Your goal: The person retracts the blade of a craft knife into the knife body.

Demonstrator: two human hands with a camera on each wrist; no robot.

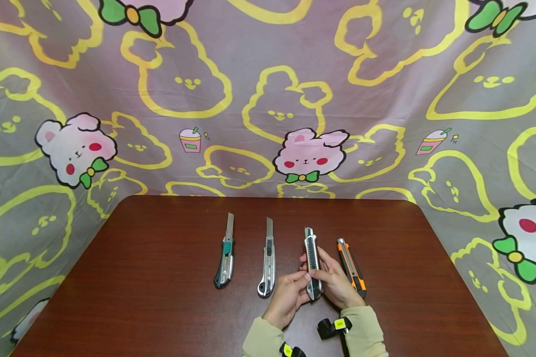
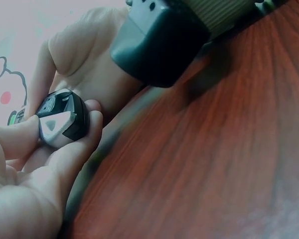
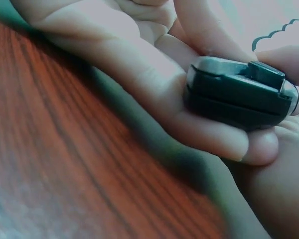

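Black and silver make up the snap-off utility knife (image 1: 312, 263) that both hands grasp, raised off the table (image 1: 138, 267) near its front, to the right of the middle. Its butt end is toward the person, and a short piece of metal blade shows at the far end, which points toward the backdrop. The left hand (image 1: 286, 297) pinches the knife near its butt, thumb on the upper side. The right hand (image 1: 338, 285) grips it from the other side, thumb across the body and fingers curled beneath. In the left wrist view, the butt shows a pale face with a triangle mark beside black parts.

Three more cutters lie on the table. Farthest left is a teal-and-black utility knife (image 1: 224, 265) with its long blade out; next comes a silver utility knife (image 1: 268, 267), also with its blade extended. Just beside the right hand, an orange-and-black utility knife (image 1: 351, 267) lies slanted, its silver tip pointing away from the person.

Pale green sleeves (image 1: 365, 329) cover the forearms, and each wrist carries a black device with a yellow label. Behind the table hangs a printed cloth (image 1: 241, 124) with yellow animal outlines, rabbits in green bows and drink cups.
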